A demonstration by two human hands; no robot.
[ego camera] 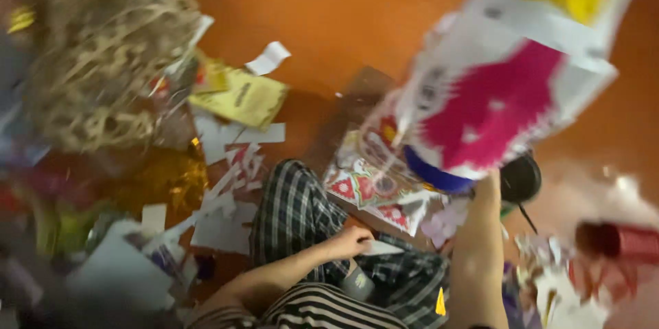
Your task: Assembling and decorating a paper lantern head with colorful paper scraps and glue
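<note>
Paper bag [511, 88], white with pink and yellow patches, is held up in the upper right of the frame by the right hand [489, 188]; the grip is blurred, so how far it is closed cannot be told. Left hand [350, 241], lower centre, is curled closed on a white slip of paper [381, 248] over the checked trouser leg [295, 209]. Paper scraps [226, 226], a yellow card [244, 99] and patterned sheets [364, 185] are spread across the orange floor [343, 6]. Straw-like shreds [103, 61] are piled upper left. Sorting looks far from done; most litter remains loose.
</note>
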